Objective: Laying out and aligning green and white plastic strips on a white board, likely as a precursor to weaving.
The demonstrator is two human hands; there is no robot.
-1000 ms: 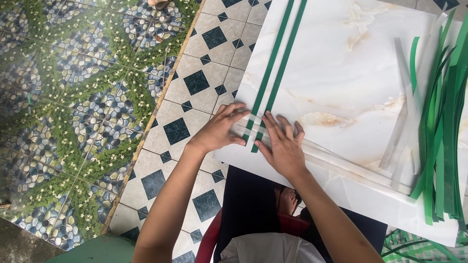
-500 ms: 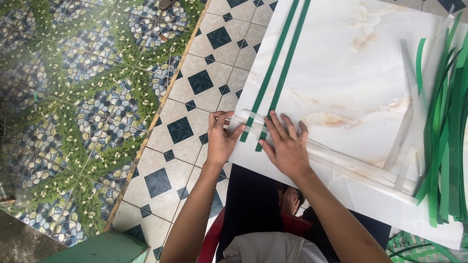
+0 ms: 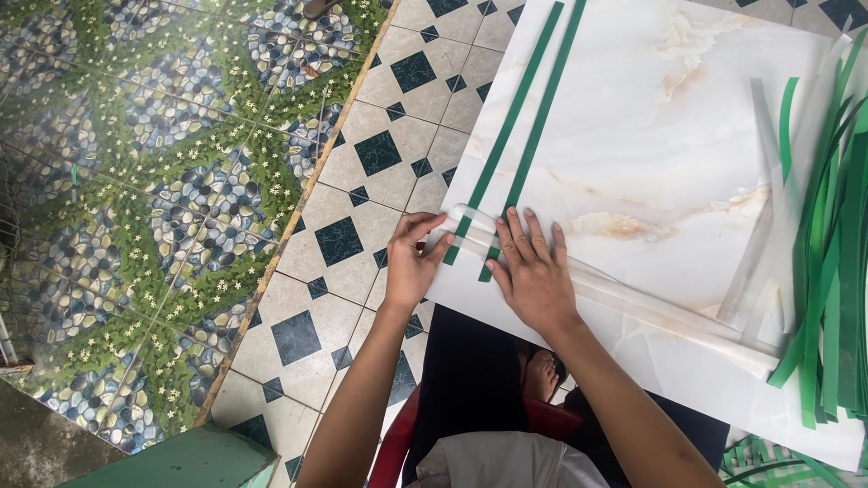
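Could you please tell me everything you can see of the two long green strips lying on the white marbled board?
The two green strips are long, thin, flat bands, seemingly paper or plastic. They lie side by side, nearly parallel, slanting across the white board. A pale translucent strip crosses their lower ends, where the left hand pinches and the right hand presses flat.

The middle and upper right of the marbled white board lie bare, open to a hand. Two green strips cross its upper left, a clear ruler runs along its lower edge, and a heap of green strips crowds the right edge. The tiled floor at left is open.
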